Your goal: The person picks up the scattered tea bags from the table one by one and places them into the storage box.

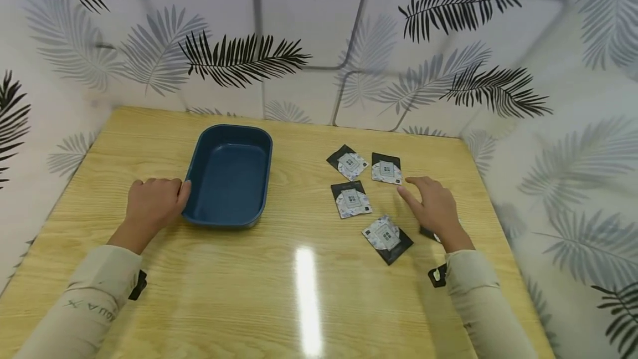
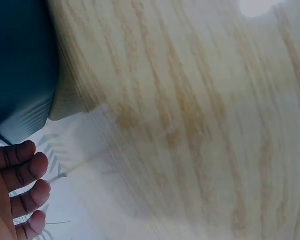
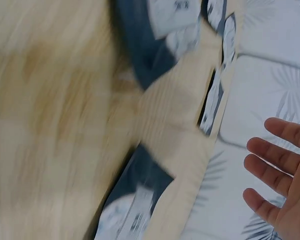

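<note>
Left hand: my left hand (image 1: 154,199) grips the blue tray (image 1: 231,181) at its left wall, fingers curled, thumb at the rim. The tray extends to the right of this grip and also beyond it.

Right hand: my right hand (image 1: 435,204) is unloaded, fingers extended, thumb parted from the index finger.

Packets, located from the right hand:
1. The first packet (image 1: 386,169), black and white, lies just beyond and left of the fingertips.
2. The second packet (image 1: 348,163) lies farther left, beside the first.
3. The third packet (image 1: 351,199) lies left of the thumb, well apart from it.
4. The fourth packet (image 1: 387,239) lies left and nearer to me, dark end toward me.
5. The fifth packet (image 1: 428,234) lies beneath the hand in the head view, partly hidden.

Surroundings: the wood-grain table (image 1: 224,292) lies beneath both hands. Beyond them stands a leaf-patterned backdrop (image 1: 319,21). A pale sleeve (image 1: 488,303) covers my right forearm.
</note>
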